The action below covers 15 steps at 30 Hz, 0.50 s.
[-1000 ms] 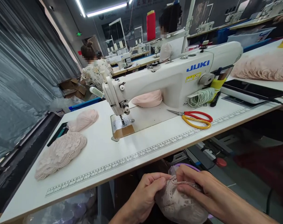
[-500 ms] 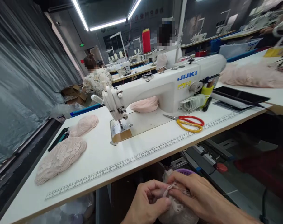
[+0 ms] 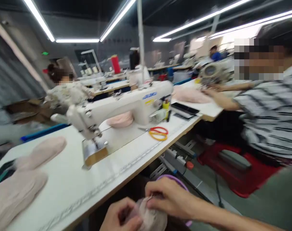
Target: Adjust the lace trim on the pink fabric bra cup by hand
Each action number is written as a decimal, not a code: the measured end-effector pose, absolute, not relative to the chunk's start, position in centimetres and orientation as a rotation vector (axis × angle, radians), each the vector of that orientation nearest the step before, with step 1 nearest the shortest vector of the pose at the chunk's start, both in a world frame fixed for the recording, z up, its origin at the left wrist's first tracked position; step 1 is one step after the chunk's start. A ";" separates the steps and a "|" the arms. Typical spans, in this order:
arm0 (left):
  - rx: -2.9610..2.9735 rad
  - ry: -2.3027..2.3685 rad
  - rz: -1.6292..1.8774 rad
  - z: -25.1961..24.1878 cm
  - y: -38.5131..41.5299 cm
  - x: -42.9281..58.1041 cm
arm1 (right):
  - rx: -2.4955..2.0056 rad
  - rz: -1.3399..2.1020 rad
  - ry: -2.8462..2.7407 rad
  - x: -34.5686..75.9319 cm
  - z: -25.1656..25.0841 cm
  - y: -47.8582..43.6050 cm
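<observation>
Fabric [image 3: 154, 220]: pale, bunched, bottom centre of frame
Right hand [image 3: 169, 198]: thumb and fingers pinch fabric's top
Left hand [image 3: 121, 214]: fingers curled at fabric's left edge; blurred, can't tell if gripping
Purple rim [image 3: 179, 181]: just behind right hand
Table [image 3: 71, 160]: lower left to centre
Machine [image 3: 117, 107]: white, mid-frame, on table
Scissors [image 3: 152, 131]: red and yellow handles, on table, right of centre
Pale piles [image 3: 18, 195]: two, lower left, on table
Co-worker [image 3: 273, 112]: right edge, striped top

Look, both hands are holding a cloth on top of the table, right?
Not quite: the left hand and right hand are holding a cloth, but in front of the table, not on top of it, as the head view shows.
</observation>
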<state>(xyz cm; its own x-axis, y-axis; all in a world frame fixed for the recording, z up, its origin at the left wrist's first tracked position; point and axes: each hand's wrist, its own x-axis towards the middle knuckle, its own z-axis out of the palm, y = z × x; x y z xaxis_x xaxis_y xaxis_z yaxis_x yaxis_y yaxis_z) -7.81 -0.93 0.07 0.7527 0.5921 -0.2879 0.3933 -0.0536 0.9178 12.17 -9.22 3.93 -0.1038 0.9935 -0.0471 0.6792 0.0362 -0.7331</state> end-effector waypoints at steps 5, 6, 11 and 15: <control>1.399 0.789 0.204 1.2 -1.6 -8.9 | -1.446 1.115 -1.853 12.0 1.6 -8.2; 1.339 0.795 0.215 0.9 -1.6 -9.3 | -1.417 1.159 -1.853 11.9 1.1 -8.0; 1.162 0.835 0.215 -0.4 -2.2 -11.5 | -1.309 1.368 -1.877 10.8 0.3 -7.2; 1.093 0.838 0.145 -0.8 -2.1 -12.6 | -1.355 1.500 -1.902 10.2 -0.3 -6.7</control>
